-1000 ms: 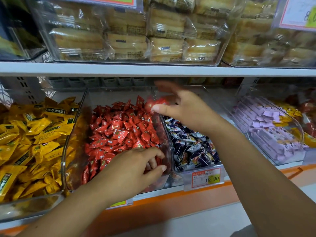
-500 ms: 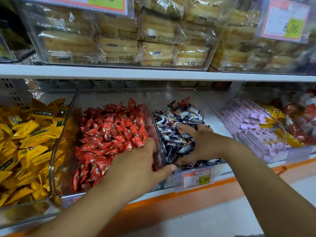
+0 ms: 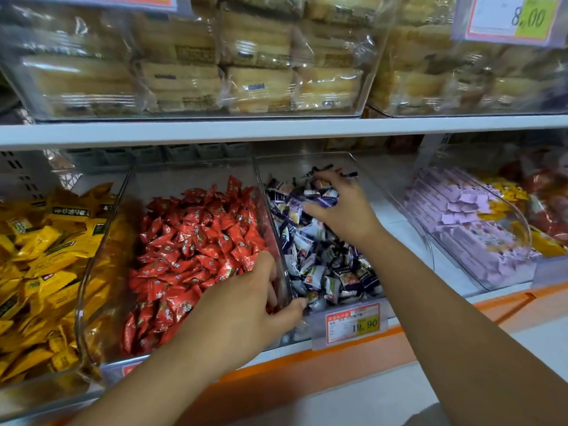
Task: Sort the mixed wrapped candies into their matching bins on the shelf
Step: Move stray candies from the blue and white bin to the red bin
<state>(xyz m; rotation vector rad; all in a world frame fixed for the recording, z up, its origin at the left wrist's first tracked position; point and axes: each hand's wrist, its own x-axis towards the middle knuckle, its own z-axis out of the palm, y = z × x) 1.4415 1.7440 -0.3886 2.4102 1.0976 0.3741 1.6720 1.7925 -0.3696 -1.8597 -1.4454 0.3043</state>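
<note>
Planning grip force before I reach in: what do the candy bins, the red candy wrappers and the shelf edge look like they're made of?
Bin: clear rigid plastic, likely acrylic; candies show through its glossy wall.
Red candies: wrappers look like shiny printed foil or plastic film, creased, catching highlights.
Shelf edge: flat, matte white, probably painted metal, though the picture cannot settle that.

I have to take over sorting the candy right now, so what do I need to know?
Left hand: resting on the front corner of the red candy bin, fingers curled over the wall; whether it holds anything is hidden.
Right hand: in the dark blue and white candy bin, fingertips pinching wrappers near the back.
Red candies look all one colour. Yellow candies sit in the far-left bin.
Left to do: check the blue pile for strays, then the purple bin, which shows yellow and red pieces.
</note>
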